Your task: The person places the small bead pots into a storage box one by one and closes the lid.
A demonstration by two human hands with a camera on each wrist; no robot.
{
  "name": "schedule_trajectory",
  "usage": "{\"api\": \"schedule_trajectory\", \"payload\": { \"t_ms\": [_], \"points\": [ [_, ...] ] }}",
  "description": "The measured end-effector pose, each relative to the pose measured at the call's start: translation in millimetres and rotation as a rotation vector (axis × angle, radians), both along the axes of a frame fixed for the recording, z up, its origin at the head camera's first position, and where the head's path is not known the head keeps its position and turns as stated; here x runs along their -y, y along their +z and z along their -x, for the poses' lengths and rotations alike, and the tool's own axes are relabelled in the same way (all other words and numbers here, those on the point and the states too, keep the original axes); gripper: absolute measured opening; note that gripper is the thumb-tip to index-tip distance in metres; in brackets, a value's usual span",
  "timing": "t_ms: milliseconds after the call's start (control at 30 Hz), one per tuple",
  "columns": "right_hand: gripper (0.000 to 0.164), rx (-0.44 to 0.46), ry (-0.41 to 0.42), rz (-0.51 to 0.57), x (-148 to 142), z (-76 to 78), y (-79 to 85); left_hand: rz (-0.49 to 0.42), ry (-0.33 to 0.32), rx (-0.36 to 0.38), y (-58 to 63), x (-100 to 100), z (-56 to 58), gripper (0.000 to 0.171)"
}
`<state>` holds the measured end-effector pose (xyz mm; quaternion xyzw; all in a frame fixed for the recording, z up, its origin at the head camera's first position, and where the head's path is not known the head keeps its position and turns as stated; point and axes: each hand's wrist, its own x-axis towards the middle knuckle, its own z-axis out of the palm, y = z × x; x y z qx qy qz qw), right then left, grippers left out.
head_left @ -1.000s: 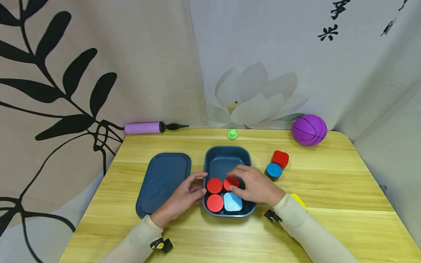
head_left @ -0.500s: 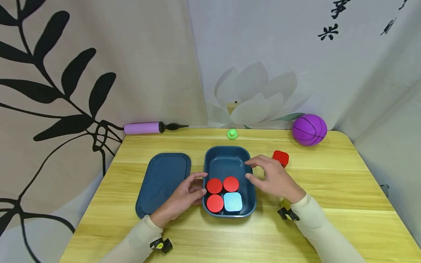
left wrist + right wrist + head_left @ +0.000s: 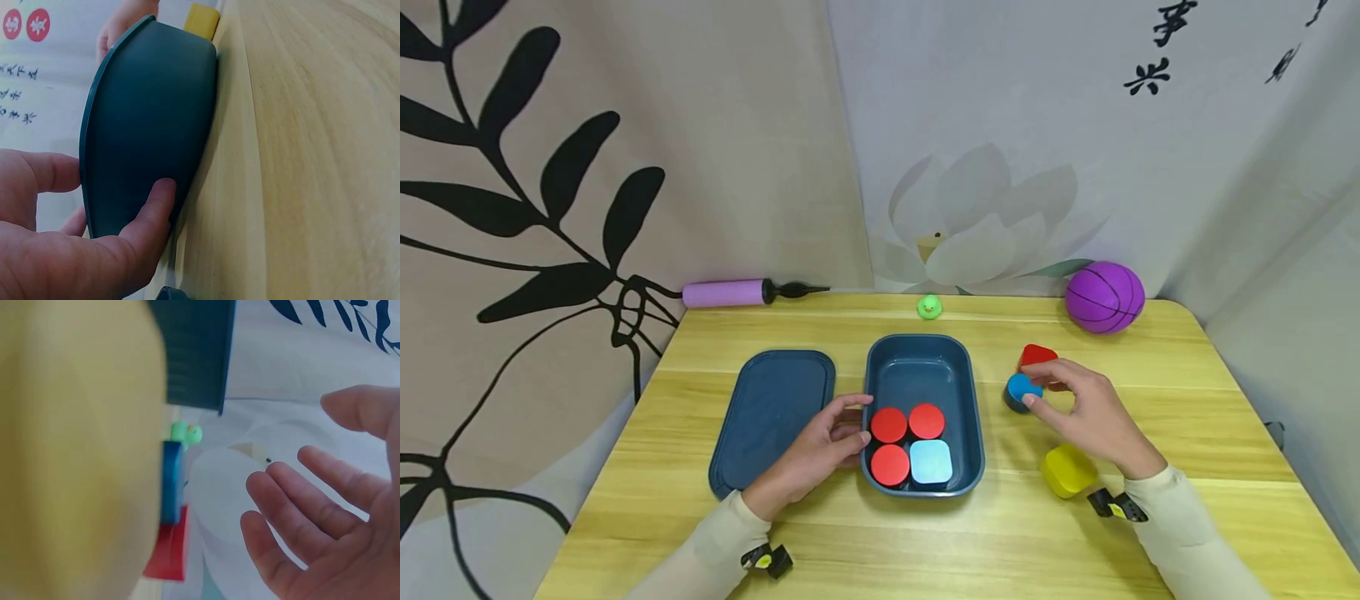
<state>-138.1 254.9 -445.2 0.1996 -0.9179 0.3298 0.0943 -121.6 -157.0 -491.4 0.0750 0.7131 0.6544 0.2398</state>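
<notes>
My left hand [image 3: 822, 447] touches the outside of a dark blue box [image 3: 922, 367], thumb and fingers against its wall, as the left wrist view [image 3: 140, 125] also shows. Inside the box's near half lie red round blocks, one of them [image 3: 890, 464] at the front left, and a light blue rounded-square block [image 3: 931, 462]. My right hand [image 3: 1093, 412] hovers over a blue round block [image 3: 1019, 388], fingers spread and apart from it in the right wrist view. Behind that block stands a red block [image 3: 1036, 356], partly covered by my fingers. A yellow block [image 3: 1067, 471] lies below my right hand.
A dark blue lid [image 3: 775, 417] lies left of the box. Along the back edge are a purple pump [image 3: 724, 293], a small green duck toy [image 3: 929, 307] and a purple ball [image 3: 1105, 297]. Patterned cloth [image 3: 737, 142] hangs behind the wooden table [image 3: 1187, 433].
My right hand has left a red round block in the box and moved right, over the blue round block. The yellow block has come into fuller view. My left hand stays at the box.
</notes>
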Motion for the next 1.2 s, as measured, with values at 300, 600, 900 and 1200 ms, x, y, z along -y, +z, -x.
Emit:
{"api": "schedule_trajectory", "payload": {
  "t_ms": [300,600,900,1200],
  "points": [
    [0.03,0.077,-0.017,0.007,-25.0,-16.0,-17.2,0.007,0.005,-0.002,-1.6,1.5,-1.0,0.06],
    [0.041,0.193,0.051,0.034,-47.4,-31.3,-35.1,-0.007,0.002,0.0,-3.3,0.5,0.1,0.06],
    [0.063,0.341,0.19,0.046,-65.4,-48.2,-41.3,-0.012,0.004,0.004,-3.2,-0.2,0.7,0.059],
    [0.07,0.426,0.316,0.079,-70.9,-51.2,-39.2,-0.016,0.003,0.009,-3.9,0.7,-0.3,0.058]
  ]
}}
